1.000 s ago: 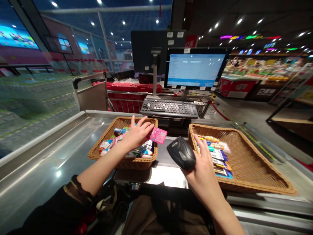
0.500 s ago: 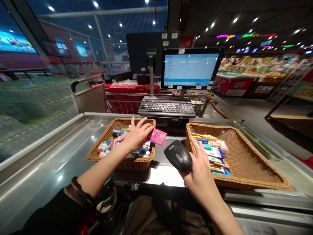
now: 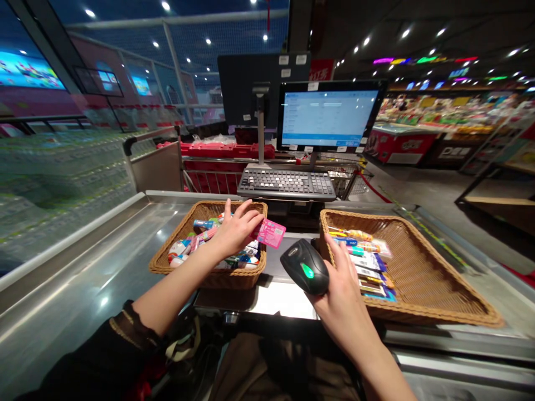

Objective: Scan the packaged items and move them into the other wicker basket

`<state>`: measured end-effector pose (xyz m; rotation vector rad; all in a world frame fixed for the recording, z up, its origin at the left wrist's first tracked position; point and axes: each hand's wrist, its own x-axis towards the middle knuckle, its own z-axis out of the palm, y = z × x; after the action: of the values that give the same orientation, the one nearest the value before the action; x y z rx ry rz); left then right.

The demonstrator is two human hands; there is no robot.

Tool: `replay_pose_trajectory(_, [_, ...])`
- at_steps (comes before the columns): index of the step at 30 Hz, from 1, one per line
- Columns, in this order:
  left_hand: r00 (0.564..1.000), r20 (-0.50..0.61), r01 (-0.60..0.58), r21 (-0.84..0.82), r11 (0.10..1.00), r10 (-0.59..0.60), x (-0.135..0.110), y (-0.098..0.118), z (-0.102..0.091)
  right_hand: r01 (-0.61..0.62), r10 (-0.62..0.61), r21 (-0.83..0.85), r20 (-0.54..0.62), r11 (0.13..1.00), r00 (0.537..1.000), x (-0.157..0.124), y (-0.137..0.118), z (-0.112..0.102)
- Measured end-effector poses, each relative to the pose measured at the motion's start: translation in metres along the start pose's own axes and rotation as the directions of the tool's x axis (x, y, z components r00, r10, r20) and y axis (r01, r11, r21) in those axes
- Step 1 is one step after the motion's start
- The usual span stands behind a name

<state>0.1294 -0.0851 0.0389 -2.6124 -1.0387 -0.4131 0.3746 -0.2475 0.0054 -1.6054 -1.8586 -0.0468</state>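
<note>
My left hand (image 3: pixel 237 229) is closed on a pink packaged card (image 3: pixel 271 233) with a barcode label, held over the right rim of the left wicker basket (image 3: pixel 209 206). Small stationery-like items (image 3: pixel 203 224), several with coloured caps, lie in that basket under my forearm. In my right hand (image 3: pixel 340 284) is a black barcode scanner (image 3: pixel 304 267), its head turned toward the card and a green light glowing on top. Beside this hand stands the right wicker basket (image 3: pixel 426 267), with several packaged items (image 3: pixel 363 259) along its left side.
A keyboard (image 3: pixel 286 182) sits behind the baskets, below a lit checkout monitor (image 3: pixel 328 118). Metal counter (image 3: pixel 108 245) stretches to the left. A shopping cart (image 3: pixel 209 175) with red contents stands behind the counter. Stacked bottle packs (image 3: pixel 62 184) are at far left.
The scanner's top light has turned green. Both hands keep nearly the same positions, with the pink card and the scanner still held.
</note>
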Motion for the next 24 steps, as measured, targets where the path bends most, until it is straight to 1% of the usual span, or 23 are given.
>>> replay_pose_trajectory(3, [1.0, 0.012, 0.003, -0.005, 1.0, -0.003, 0.001, 0.001, -0.001, -0.023, 0.023, 0.011, -0.009, 1.0, 1.0, 0.0, 0.003, -0.004])
replay_pose_trajectory(6, [1.0, 0.025, 0.0, -0.001, 1.0, 0.0, 0.005, 0.004, -0.003, -0.036, 0.038, 0.023, -0.059, 0.999, 0.998, 0.0, 0.008, -0.013])
replay_pose_trajectory(9, [0.999, 0.028, -0.017, 0.004, 1.0, 0.016, 0.014, 0.011, -0.004, -0.093, 0.099, 0.045, -0.136, 0.995, 0.986, -0.001, 0.014, -0.03])
replay_pose_trajectory(12, [0.998, 0.031, -0.046, -0.005, 0.999, 0.046, 0.029, 0.024, -0.005, -0.148, 0.155, 0.053, -0.195, 0.988, 0.968, -0.005, 0.027, -0.049])
replay_pose_trajectory(15, [0.996, 0.023, -0.089, -0.03, 0.996, 0.089, 0.05, 0.041, -0.003, -0.201, 0.207, 0.049, -0.23, 0.978, 0.951, -0.015, 0.046, -0.068])
replay_pose_trajectory(18, [0.988, 0.019, -0.149, -0.068, 0.986, 0.151, 0.076, 0.064, 0.002, -0.279, 0.277, 0.032, -0.277, 0.96, 0.92, -0.03, 0.068, -0.085])
replay_pose_trajectory(22, [0.973, 0.021, -0.227, -0.109, 0.968, 0.23, 0.113, 0.103, 0.015, -0.353, 0.337, 0.015, -0.336, 0.936, 0.879, -0.054, 0.095, -0.104])
replay_pose_trajectory(24, [0.967, 0.05, -0.244, -0.122, 0.962, 0.251, 0.131, 0.124, 0.024, -0.385, 0.362, 0.01, -0.361, 0.923, 0.859, -0.066, 0.107, -0.112])
